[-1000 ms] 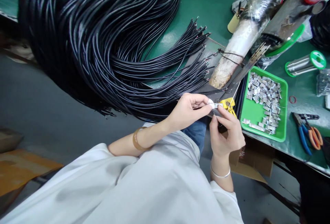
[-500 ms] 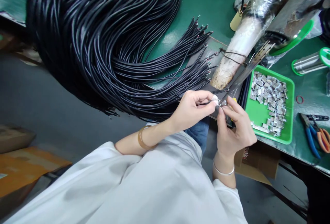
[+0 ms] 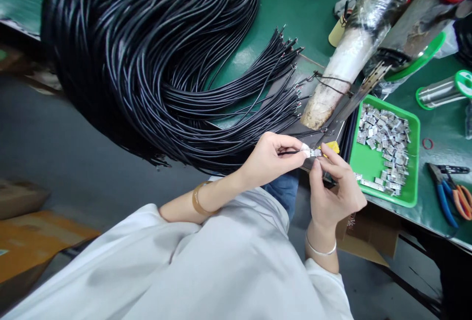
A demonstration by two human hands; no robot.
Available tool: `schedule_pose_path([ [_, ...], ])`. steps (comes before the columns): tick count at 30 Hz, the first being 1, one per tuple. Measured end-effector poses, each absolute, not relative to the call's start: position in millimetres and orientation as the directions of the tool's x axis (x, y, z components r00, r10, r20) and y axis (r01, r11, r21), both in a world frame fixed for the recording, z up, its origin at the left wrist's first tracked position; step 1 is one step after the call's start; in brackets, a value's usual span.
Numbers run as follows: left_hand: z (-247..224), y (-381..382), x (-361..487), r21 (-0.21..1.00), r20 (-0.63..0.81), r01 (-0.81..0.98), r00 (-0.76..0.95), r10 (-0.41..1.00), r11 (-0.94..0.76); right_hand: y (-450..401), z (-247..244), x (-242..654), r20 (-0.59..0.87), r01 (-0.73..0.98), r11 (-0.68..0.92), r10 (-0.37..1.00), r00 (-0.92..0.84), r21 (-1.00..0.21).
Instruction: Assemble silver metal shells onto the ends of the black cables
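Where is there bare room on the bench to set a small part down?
Free: the green tabletop between the black cables and the white tube; also a smaller patch right of the green tray, between the metal spool and the blue-handled pliers, holding a red ring. Crowded: around the left hand and right hand, where cables, tube and tray close in.
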State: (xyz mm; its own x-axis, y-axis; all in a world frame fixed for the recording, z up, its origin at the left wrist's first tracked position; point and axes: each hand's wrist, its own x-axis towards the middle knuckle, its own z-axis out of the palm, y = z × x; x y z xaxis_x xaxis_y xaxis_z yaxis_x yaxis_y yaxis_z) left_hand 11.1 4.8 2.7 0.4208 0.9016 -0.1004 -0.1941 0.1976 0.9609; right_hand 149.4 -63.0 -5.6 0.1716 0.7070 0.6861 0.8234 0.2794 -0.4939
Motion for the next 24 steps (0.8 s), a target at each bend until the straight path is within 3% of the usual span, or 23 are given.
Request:
schedule_pose_path([
  [11, -6.2, 5.7, 13.3, 0.955, -0.077, -0.218, 0.473, 0.878, 0.201, -61.8, -4.7, 150.8, 0.708, 0.848, 0.292, 0.695, 0.130, -0.442],
  [24, -1.4, 8.8, 14.2, 0.961, -0.062, -0.213, 0.463, 0.884, 0.179, -60.0, 0.9, 146.0, 0.691, 0.823, 0.282, 0.701, 0.174, -0.493],
])
